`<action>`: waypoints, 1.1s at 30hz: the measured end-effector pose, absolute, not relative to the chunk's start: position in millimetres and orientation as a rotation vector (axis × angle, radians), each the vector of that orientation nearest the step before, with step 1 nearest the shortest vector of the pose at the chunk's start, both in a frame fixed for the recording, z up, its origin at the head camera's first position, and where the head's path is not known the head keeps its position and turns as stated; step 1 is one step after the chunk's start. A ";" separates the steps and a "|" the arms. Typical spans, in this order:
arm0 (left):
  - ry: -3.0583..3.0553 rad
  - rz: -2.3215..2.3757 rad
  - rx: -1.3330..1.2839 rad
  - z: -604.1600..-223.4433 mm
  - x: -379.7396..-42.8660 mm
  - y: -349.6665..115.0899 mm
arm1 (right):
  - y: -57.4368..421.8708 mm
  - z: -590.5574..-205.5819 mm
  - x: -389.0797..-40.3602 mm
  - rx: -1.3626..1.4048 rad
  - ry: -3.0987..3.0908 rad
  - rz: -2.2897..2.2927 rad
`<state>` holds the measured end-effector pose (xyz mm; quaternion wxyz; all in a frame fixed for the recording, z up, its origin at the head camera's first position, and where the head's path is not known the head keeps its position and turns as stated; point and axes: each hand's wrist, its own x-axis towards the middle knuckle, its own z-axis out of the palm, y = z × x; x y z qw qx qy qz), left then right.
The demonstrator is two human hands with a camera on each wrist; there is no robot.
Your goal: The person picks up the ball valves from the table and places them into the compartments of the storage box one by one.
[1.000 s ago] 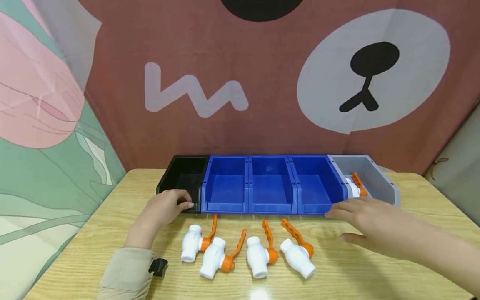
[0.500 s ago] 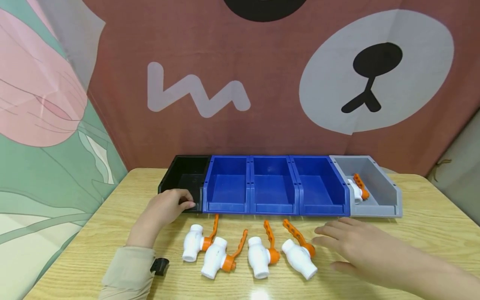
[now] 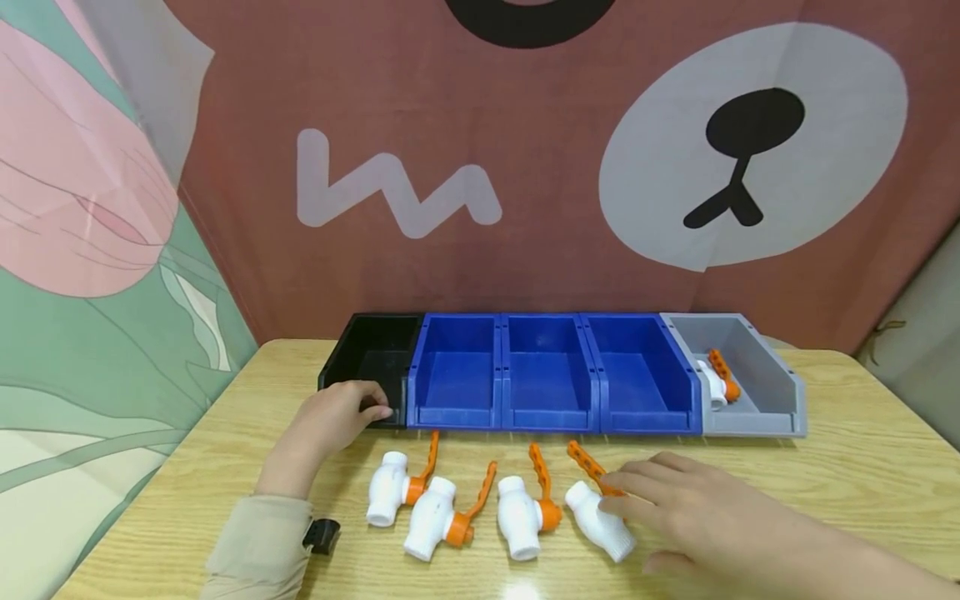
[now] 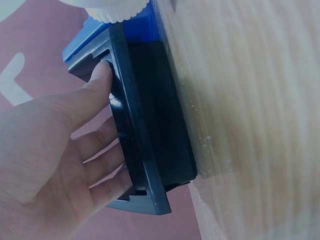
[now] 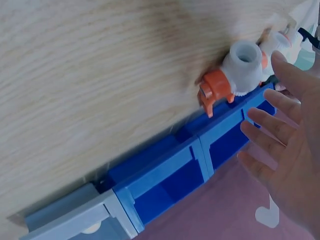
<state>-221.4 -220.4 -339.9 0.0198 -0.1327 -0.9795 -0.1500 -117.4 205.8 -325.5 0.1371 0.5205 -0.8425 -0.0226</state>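
Observation:
Four-way clutter aside, several white ball valves with orange lever handles lie in a row on the table. My right hand (image 3: 697, 517) hovers at the rightmost ball valve (image 3: 598, 523), its fingers spread and overlapping the orange lever. In the right wrist view, that ball valve (image 5: 241, 72) stands just beyond the extended fingertips (image 5: 254, 112). My left hand (image 3: 330, 421) rests at the front lip of the black bin (image 3: 375, 333). Seen from the left wrist, the thumb touches the lip (image 4: 132, 110) and the other fingers pass behind it, holding nothing.
Three blue bins (image 3: 459, 417) stand side by side between the black bin and a grey bin (image 3: 757, 423). Inside the grey bin lies another ball valve (image 3: 716, 387). A printed cloth (image 3: 540, 258) hangs behind the wooden table (image 3: 847, 475).
My right hand has moved from the front of the grey bin, leftward and toward me, to the rightmost ball valve. The left hand stays at the black bin.

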 end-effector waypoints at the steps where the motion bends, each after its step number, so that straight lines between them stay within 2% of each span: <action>1: -3.037 -0.465 -0.412 -340.2 -221.2 -220.4 | 205.2 -326.6 -117.4 1.510 -2.437 -0.072; 20: -3.042 -0.457 -0.395 -339.7 -219.8 -219.3 | 186.0 -341.3 -118.4 1.606 -2.409 -0.163; 33: -3.051 -0.457 -0.385 -338.5 -219.2 -218.1 | 174.0 -341.0 -126.0 1.547 -2.614 -0.135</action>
